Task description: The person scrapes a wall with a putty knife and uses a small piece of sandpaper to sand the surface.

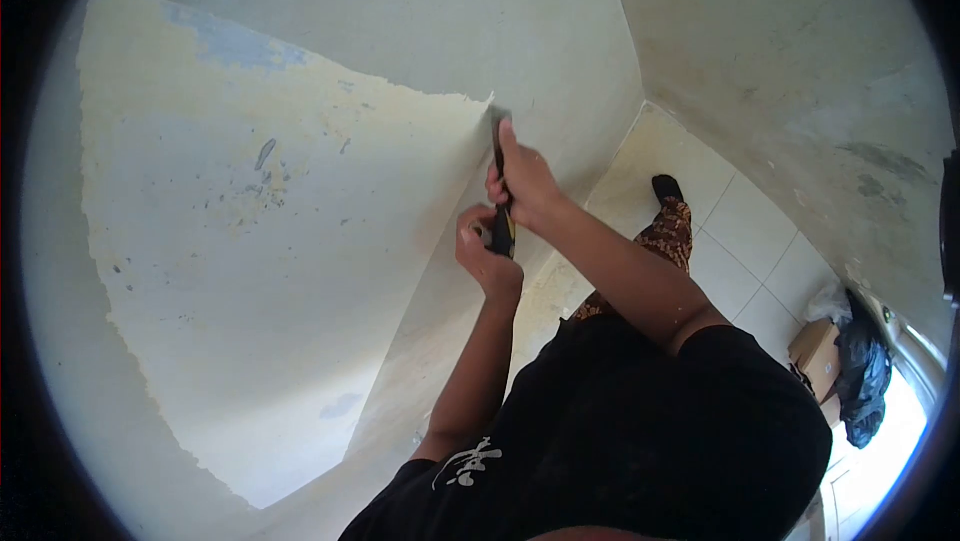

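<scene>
A scraper (pixel 504 236) with a black and yellow handle is held up against the wall. My right hand (pixel 527 184) wraps round its upper part, the thumb stretched along it towards the blade. Lower down, my left hand (pixel 485 246) has its fingers curled at the handle's end. The blade (pixel 498 113) touches the wall at the ragged edge of the coating, where a small flake sticks up. Left of the tool spreads a large stripped patch (pixel 300 241), pale with yellowish, bluish and dark marks. Greyish coating (pixel 400 21) surrounds it above and at the left.
A second wall (pixel 790 61) meets this one at a corner on the right. On the tiled floor (pixel 735 251) stands my foot in a dark shoe (pixel 665 188). A cardboard box (pixel 816 356) and a black plastic bag (pixel 862 371) lie near a bright opening at the lower right.
</scene>
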A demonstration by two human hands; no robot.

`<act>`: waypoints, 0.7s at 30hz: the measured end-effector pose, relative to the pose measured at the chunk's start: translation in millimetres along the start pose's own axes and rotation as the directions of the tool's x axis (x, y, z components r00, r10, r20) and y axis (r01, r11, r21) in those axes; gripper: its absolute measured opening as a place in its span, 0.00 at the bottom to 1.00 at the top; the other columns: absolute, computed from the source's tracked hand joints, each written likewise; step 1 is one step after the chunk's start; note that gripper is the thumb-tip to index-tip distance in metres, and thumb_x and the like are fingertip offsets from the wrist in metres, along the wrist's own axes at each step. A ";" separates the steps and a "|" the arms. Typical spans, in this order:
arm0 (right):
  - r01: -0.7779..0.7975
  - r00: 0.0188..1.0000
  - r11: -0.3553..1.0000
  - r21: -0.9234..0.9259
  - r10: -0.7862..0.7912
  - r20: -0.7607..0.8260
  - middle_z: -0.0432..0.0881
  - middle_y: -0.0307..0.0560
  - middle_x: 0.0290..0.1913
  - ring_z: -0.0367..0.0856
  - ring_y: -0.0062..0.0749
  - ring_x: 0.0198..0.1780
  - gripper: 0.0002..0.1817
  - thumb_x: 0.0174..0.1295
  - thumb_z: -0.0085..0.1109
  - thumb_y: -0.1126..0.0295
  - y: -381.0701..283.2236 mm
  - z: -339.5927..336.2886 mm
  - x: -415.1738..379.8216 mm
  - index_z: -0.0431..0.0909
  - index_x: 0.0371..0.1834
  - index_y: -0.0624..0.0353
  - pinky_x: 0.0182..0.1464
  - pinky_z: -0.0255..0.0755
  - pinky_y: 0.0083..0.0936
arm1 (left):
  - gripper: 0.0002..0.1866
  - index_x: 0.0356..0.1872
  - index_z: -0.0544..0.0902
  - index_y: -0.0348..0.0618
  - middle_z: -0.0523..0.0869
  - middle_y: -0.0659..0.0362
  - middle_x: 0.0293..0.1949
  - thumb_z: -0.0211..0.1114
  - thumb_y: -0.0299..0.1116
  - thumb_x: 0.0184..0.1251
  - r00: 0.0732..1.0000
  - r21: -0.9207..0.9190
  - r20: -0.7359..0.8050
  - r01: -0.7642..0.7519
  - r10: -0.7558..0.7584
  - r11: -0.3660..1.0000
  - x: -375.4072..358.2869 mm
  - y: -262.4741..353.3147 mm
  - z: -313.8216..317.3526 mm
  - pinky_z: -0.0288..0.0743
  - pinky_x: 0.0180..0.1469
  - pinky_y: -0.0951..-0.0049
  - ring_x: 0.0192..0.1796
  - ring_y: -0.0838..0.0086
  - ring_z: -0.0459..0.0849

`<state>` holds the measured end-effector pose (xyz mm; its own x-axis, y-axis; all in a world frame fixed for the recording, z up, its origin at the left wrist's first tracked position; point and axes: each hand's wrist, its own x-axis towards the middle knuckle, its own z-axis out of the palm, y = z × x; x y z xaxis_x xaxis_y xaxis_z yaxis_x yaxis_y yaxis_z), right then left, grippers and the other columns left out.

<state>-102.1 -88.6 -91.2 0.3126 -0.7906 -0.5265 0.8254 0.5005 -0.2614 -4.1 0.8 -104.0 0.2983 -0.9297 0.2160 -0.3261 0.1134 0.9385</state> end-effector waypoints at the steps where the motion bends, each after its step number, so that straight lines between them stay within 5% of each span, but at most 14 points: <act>1: -0.017 1.000 1.000 -0.012 0.017 -0.007 0.67 0.43 0.19 0.65 0.27 0.18 0.31 0.70 0.45 0.38 8.9 -0.8 -4.9 0.66 0.28 0.59 0.19 0.58 0.23 | 0.26 0.38 0.76 0.38 0.78 0.57 0.39 0.34 0.47 0.78 1.000 0.006 -0.021 -0.008 0.008 1.000 -6.4 -0.1 -1.3 0.70 0.50 0.70 0.43 0.70 0.76; 9: -0.059 0.998 0.998 0.001 0.059 -0.036 0.67 0.43 0.21 0.64 0.26 0.17 0.30 0.71 0.44 0.38 17.4 -0.4 -1.4 0.65 0.29 0.58 0.18 0.58 0.22 | 0.27 0.37 0.77 0.36 0.78 0.57 0.36 0.35 0.47 0.78 0.999 0.019 -0.045 0.000 0.001 1.000 -6.8 -2.2 -5.9 0.70 0.45 0.72 0.40 0.71 0.77; 13: 0.039 0.999 0.992 0.124 -0.036 -0.026 0.67 0.42 0.21 0.64 0.25 0.18 0.29 0.71 0.44 0.39 -1.9 1.0 18.0 0.65 0.29 0.57 0.19 0.58 0.21 | 0.26 0.35 0.78 0.36 0.78 0.60 0.31 0.36 0.44 0.80 0.998 0.032 0.048 0.036 -0.037 0.999 30.7 8.8 4.7 0.69 0.42 0.74 0.37 0.75 0.76; 15: 0.096 0.995 0.968 0.233 -0.088 -0.044 0.66 0.41 0.20 0.64 0.25 0.18 0.28 0.72 0.45 0.41 -25.5 11.9 14.8 0.66 0.29 0.57 0.19 0.59 0.21 | 0.24 0.34 0.79 0.36 0.77 0.61 0.30 0.39 0.42 0.80 0.991 0.062 0.095 -0.098 0.092 0.993 42.6 24.3 17.1 0.68 0.39 0.74 0.35 0.77 0.74; 17: 0.104 0.994 0.980 0.169 -0.097 -0.049 0.67 0.41 0.20 0.65 0.26 0.19 0.26 0.72 0.46 0.44 -33.3 9.4 9.5 0.67 0.30 0.56 0.19 0.59 0.22 | 0.21 0.36 0.80 0.36 0.76 0.60 0.29 0.43 0.40 0.79 0.973 0.020 0.138 -0.191 0.187 0.981 44.7 25.6 22.5 0.65 0.35 0.74 0.32 0.79 0.71; 19: 0.174 0.984 0.984 0.047 -0.172 -0.050 0.68 0.42 0.20 0.67 0.27 0.19 0.23 0.72 0.48 0.47 -34.0 -10.7 8.2 0.68 0.31 0.56 0.19 0.61 0.23 | 0.21 0.37 0.80 0.35 0.75 0.60 0.29 0.45 0.41 0.78 0.975 0.101 0.200 -0.115 0.093 0.988 27.0 -1.7 8.5 0.65 0.35 0.73 0.31 0.78 0.71; 20: 0.247 0.968 0.968 -0.048 -0.249 -0.035 0.69 0.42 0.20 0.68 0.28 0.19 0.21 0.72 0.50 0.49 -35.6 -34.4 12.1 0.69 0.31 0.57 0.20 0.63 0.24 | 0.17 0.37 0.80 0.34 0.78 0.54 0.32 0.49 0.38 0.76 0.964 0.151 0.261 -0.084 0.042 0.985 14.6 -22.2 -3.1 0.68 0.40 0.69 0.35 0.70 0.75; 21: 0.310 0.916 0.856 -0.414 -0.385 -0.110 0.70 0.44 0.20 0.70 0.29 0.18 0.22 0.71 0.49 0.49 -38.5 -61.5 17.7 0.70 0.33 0.60 0.21 0.65 0.27 | 0.14 0.37 0.79 0.33 0.80 0.48 0.35 0.53 0.36 0.74 0.948 0.201 0.317 -0.055 -0.011 0.978 -0.2 -47.8 -16.8 0.70 0.45 0.65 0.39 0.62 0.78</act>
<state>-157.3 -100.2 -140.2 -0.0831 -0.8783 -0.4709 0.6088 0.3293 -0.7217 26.5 1.4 -144.4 0.0021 -0.9941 0.1087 -0.5156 0.0921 0.8519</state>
